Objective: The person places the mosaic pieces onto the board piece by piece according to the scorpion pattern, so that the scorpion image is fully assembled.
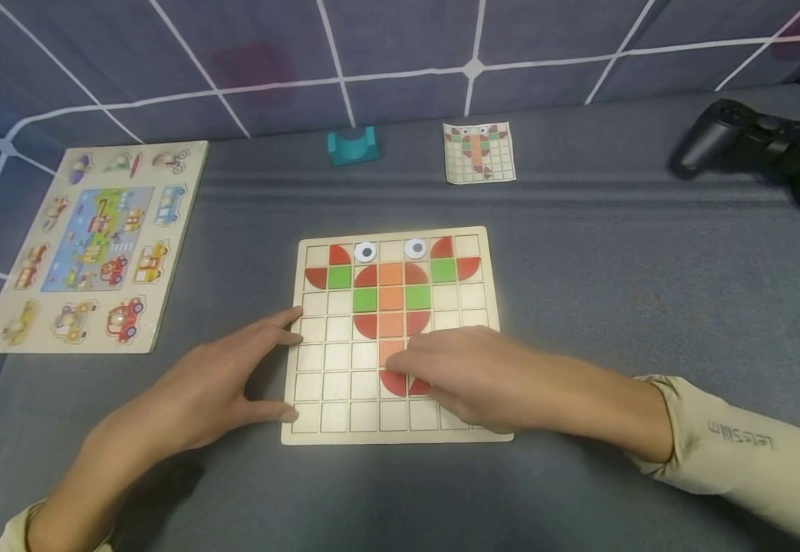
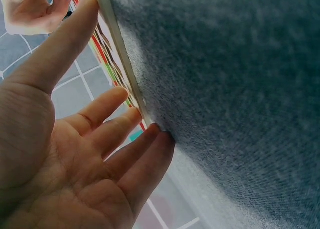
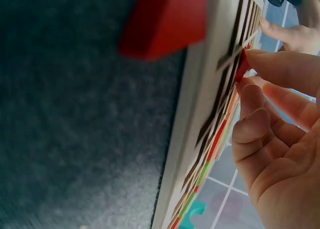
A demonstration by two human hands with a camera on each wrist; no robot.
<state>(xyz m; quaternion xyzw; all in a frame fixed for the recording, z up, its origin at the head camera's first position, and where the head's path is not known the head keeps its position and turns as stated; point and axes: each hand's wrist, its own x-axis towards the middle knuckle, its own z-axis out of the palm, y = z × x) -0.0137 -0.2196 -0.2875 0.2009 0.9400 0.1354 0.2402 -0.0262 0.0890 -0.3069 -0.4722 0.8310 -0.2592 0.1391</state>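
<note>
A wooden grid board point(image 1: 308, 418) lies on the grey surface, partly filled with flat red, green and orange pieces and two eye discs point(image 1: 365, 252). Against its left edge my left hand point(image 1: 199, 387) rests thumb and fingertips, the fingers fairly straight. Over the lower middle, my right hand point(image 1: 469, 376) pinches a small red piece point(image 3: 242, 66) at the board, as the right wrist view shows. Just by these fingertips sits a red quarter-circle piece point(image 1: 393, 382), below an orange square point(image 1: 390, 353). Another red piece point(image 3: 167, 19) looms near the right wrist camera; its support is out of sight.
A pattern card point(image 1: 479, 157) and a teal block point(image 1: 353, 147) lie behind the board. At the left is a wooden vehicle puzzle point(image 1: 154, 303). A black game controller point(image 1: 758, 149) rests at the back right, before a tile-patterned backdrop point(image 1: 400, 46).
</note>
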